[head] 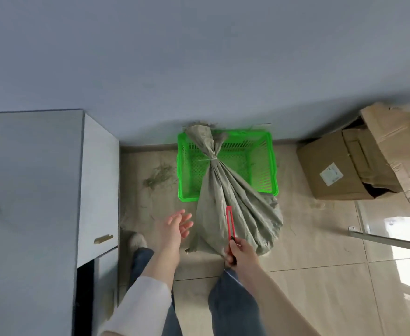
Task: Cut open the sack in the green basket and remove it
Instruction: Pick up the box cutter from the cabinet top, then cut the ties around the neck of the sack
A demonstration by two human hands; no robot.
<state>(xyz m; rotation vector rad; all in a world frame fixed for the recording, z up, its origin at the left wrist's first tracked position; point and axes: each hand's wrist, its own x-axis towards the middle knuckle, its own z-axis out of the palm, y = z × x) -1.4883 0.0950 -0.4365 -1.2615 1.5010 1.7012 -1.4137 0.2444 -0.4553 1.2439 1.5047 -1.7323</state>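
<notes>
Grips red cutter [230, 223] in right hand [241, 252] at tied, uncut sack [242, 209], left hand [174, 226] fingers apart; leaves cutting, removal undone.

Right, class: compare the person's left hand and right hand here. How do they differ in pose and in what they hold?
The left hand is open with fingers spread; the right hand is curled. The left hand holds nothing; the right hand grips a red utility knife that points across the grey-green woven sack. Both hands are bare and reach toward that sack.
</notes>
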